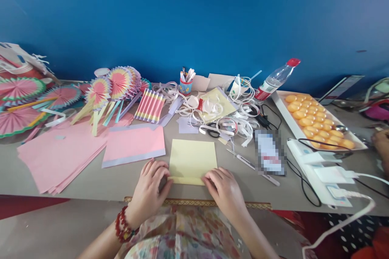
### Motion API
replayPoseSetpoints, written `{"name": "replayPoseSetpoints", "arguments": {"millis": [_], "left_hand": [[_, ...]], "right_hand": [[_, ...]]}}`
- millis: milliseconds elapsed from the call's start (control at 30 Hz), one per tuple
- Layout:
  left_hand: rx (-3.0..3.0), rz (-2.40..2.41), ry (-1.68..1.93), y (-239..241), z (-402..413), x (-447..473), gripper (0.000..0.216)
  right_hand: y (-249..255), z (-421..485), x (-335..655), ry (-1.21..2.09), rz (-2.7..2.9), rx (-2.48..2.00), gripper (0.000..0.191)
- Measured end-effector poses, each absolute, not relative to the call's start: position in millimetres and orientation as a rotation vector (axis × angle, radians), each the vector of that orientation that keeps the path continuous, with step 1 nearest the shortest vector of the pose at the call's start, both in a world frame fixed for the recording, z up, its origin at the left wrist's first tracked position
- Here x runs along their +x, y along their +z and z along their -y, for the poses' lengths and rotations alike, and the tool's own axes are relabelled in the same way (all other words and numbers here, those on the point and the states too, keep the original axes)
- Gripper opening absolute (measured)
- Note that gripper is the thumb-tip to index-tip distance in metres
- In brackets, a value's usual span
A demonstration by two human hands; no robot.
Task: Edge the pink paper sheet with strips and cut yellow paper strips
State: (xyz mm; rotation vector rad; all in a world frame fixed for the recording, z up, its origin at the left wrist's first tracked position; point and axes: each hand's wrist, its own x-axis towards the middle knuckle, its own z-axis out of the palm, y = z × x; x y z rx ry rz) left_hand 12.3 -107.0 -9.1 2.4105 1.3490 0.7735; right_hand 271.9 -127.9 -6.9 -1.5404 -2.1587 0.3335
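A pale yellow sheet of paper [193, 158] lies in front of me, with a narrow strip folded up along its near edge. My left hand [152, 182] pinches the left end of that fold, and a red bead bracelet circles the wrist. At the opposite end, my right hand [224, 188] has its thumb and fingers closed on the fold. Left of the yellow sheet is a pink sheet [133, 141] with lilac bands along its long edges. Just beyond lies a pleated pink, yellow and lilac paper [150, 106].
Pink sheets [60, 158] and folded paper fans [120, 83] occupy the left. White paper strips [240, 125] tangle at the back, near a pen cup [186, 85] and plastic bottle [275, 81]. Rightward are a craft knife [252, 166], blurred phone [270, 151], power strip [316, 174] and tray [299, 125].
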Motion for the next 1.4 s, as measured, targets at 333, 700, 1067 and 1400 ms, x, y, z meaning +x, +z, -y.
{"name": "replayPoseSetpoints", "arguments": {"millis": [333,700,1067,1400], "left_hand": [[2.920,-0.655,0.250,-8,131,32,0.065],[2.992,-0.797,0.118,-16,137,32,0.074],[3.045,-0.813,0.106,-21,139,30,0.073],[2.939,-0.927,0.047,-13,113,25,0.093]], "right_hand": [[-8,125,274,0.248,2.234,-1.518,0.024],[-13,130,272,0.217,2.211,-1.507,0.022],[-13,128,272,0.258,2.206,-1.542,0.019],[-11,95,272,0.237,2.293,-1.560,0.017]]}}
